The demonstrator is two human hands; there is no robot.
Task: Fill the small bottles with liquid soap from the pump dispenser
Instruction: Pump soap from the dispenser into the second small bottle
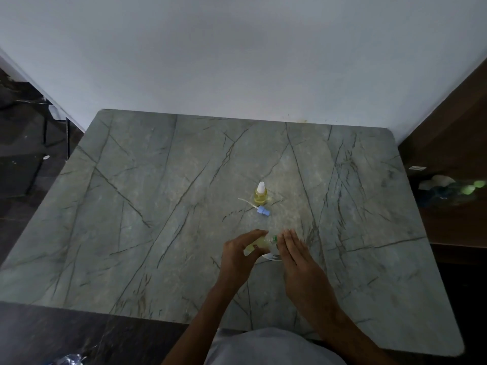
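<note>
A small bottle of yellow liquid with a white cap stands upright at the table's middle. Just in front of it lies a blue pump head with its thin white tube. Nearer me, my left hand grips a pale yellow bottle that lies tilted toward the right. My right hand rests with straight fingers against that bottle's green-topped end. A white object shows under the bottle between my hands; what it is cannot be told.
The grey-green marble table stands against a white wall. Dark floor lies to the left. A dark wooden surface on the right holds blurred white and green items. A clear plastic thing shows at the bottom left.
</note>
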